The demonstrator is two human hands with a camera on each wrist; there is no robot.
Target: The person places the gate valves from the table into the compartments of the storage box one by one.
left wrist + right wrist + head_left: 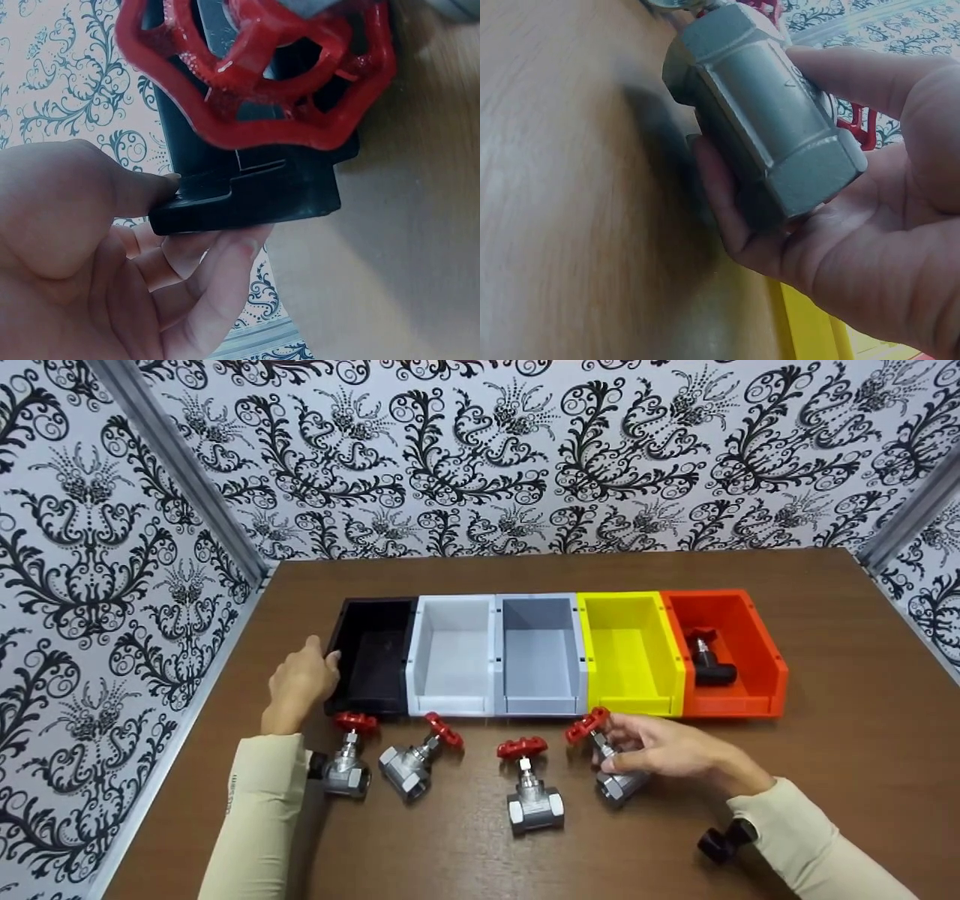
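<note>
My left hand (301, 682) grips the left side wall of the black bin (375, 660), the thumb on one side and fingers on the other. A red valve handwheel (255, 127) fills the top of the left wrist view. My right hand (671, 746) holds a steel gate valve (757, 105) round its body, just in front of the yellow bin (630, 707). Its red handwheel (587, 725) leans toward the bins. Two more valves with red wheels stand near my left hand, a left one (346, 772) and a tilted one (409, 769). Another valve (535, 802) sits centrally.
A white bin (451, 706), a grey bin (540, 705) and a red-orange bin (739, 706) complete the row. Inside the red-orange one lies a black fitting (709, 667). Patterned walls (525, 457) enclose the brown table (450, 862) at the back and sides.
</note>
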